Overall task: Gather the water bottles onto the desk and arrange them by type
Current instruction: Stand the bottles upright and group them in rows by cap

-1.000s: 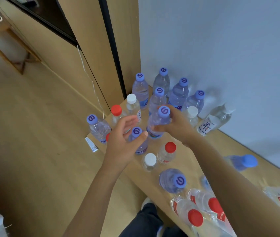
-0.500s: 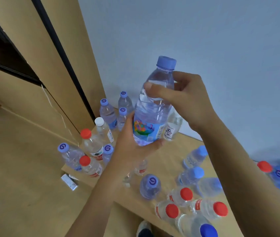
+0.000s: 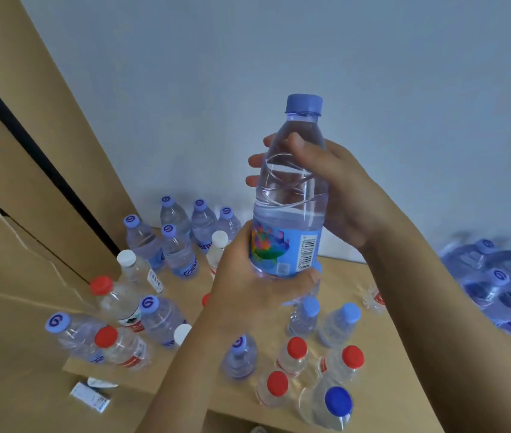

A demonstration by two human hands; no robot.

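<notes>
Clear plastic bottle (image 3: 291,195), lilac cap, held upright above the surface (image 3: 185,282). Left hand (image 3: 257,289) cupped its base; right hand (image 3: 335,189) wrapped its shoulder, label turned toward the wearer, probably to check type. Lilac-capped group (image 3: 182,232) stood far left.

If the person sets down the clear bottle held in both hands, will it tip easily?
The clear plastic bottle with the light-blue cap looks nearly full, so probably heavy and stable. It is tall and narrow, so a nudge could topple it.
</notes>
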